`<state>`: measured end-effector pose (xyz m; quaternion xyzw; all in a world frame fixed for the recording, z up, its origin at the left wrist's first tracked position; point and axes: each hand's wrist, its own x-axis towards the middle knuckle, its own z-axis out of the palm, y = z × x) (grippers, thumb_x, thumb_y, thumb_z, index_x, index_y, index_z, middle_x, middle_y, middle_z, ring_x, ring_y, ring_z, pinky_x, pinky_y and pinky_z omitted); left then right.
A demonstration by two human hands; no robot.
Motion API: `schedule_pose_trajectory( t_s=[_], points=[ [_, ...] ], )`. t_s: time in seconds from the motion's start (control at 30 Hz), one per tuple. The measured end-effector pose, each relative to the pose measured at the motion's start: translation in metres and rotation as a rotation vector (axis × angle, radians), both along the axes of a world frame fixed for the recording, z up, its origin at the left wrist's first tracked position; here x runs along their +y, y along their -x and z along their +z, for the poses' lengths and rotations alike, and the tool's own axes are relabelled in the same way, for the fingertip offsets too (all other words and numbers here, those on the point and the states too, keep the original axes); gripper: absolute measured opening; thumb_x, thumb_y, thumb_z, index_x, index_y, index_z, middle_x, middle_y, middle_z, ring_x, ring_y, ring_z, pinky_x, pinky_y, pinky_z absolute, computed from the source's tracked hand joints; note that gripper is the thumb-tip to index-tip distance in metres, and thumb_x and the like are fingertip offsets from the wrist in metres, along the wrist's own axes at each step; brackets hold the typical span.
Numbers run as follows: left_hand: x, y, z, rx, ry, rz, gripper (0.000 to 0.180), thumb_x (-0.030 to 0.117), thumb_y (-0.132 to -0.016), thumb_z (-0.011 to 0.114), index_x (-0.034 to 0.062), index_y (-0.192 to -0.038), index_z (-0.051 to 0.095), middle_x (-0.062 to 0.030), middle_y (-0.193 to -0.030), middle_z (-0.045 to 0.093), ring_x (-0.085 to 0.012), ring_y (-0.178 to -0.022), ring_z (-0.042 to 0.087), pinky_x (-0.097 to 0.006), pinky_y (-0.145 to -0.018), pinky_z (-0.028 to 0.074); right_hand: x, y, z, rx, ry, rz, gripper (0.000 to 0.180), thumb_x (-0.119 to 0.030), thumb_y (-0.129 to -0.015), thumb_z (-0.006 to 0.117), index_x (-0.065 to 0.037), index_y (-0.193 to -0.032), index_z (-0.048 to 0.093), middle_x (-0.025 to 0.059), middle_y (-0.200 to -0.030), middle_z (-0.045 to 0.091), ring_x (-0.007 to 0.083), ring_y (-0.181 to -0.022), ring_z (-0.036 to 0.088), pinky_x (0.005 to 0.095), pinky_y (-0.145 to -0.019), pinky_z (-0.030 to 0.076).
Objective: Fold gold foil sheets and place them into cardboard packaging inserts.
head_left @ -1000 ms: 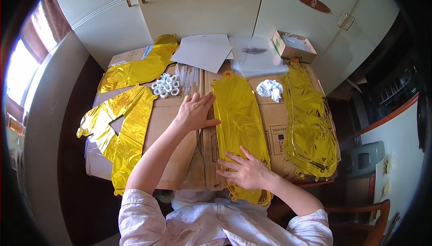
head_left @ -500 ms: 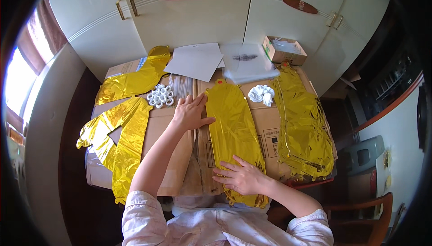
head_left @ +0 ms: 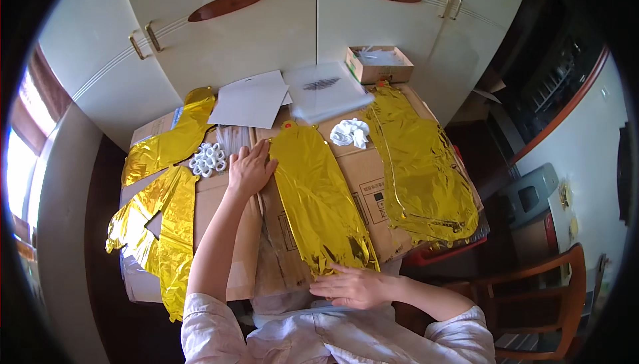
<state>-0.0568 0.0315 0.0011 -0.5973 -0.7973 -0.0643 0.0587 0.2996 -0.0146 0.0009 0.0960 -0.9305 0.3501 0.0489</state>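
Observation:
A flat, gold foil balloon [head_left: 316, 187] lies lengthwise in front of me on the cardboard. My left hand [head_left: 249, 170] rests by its upper left edge, fingers stretched toward the far end. My right hand [head_left: 356, 289] lies flat across the balloon's crinkled near end, fingers extended and holding nothing. To the left spreads another gold foil balloon [head_left: 174, 211], with an opening in its middle. Farther back is a curved gold foil piece [head_left: 174, 141]. On the right lies a wide gold foil balloon [head_left: 426, 164] with creased edges.
White rings [head_left: 208, 159] are heaped beside clear plastic straws [head_left: 233, 139]. Behind them are white sheets [head_left: 247, 99] and a clear plastic bag [head_left: 327, 91]. A crumpled white item [head_left: 350, 133] sits near an open box [head_left: 379, 66]. A wooden chair [head_left: 532, 297] stands at right.
My right hand has slid down the balloon to its near end. My left hand stays beside the upper left edge. The whole view has shifted and turned slightly.

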Motion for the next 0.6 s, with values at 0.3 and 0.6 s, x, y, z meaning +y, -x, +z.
schedule_pose_trajectory(
  t_s=[0.3,0.6],
  points=[
    [-0.032,-0.046,0.016,-0.431,-0.222,-0.142,0.062,0.031,-0.093,0.057,0.0011,-0.143,0.037,-0.0230,-0.146,0.039,-0.0383,-0.135,0.038,-0.052,-0.110,0.031,0.001,-0.080,0.015,0.336,0.201,-0.785,0.026,-0.004,-0.084,0.064,-0.002,-0.110,0.066,0.0121,-0.103,0.068,0.0276,-0.089,0.066,0.0364,-0.080,0.052],
    [-0.057,-0.079,-0.005,-0.066,0.052,-0.225,0.098,0.067,-0.084,0.053,-0.0050,-0.146,0.029,-0.0298,-0.151,0.026,-0.0413,-0.144,0.019,-0.057,-0.115,0.014,-0.027,-0.087,-0.024,0.151,0.536,-0.955,0.032,-0.005,-0.087,0.065,0.002,-0.116,0.051,0.0120,-0.098,0.063,0.0174,-0.082,0.065,0.0291,-0.072,0.052]
  ],
)
